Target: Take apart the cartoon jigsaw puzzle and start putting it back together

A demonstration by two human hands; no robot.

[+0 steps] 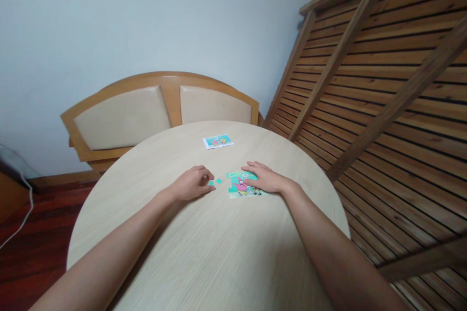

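A small, partly assembled cartoon jigsaw puzzle [239,185] in teal and pink lies on the round pale wooden table [204,243]. My right hand [263,177] rests flat on its right part, fingers stretched out over the picture. My left hand [193,182] lies just left of it with fingers curled, the fingertips touching a loose teal piece [211,183]. A second loose teal piece [219,180] sits between that hand and the puzzle.
A small reference picture card [218,141] lies farther back on the table. Behind the table stands a wooden bench with two padded back panels [160,109]. A slatted wooden frame [383,87] leans against the wall at right. A cable [22,214] hangs at left.
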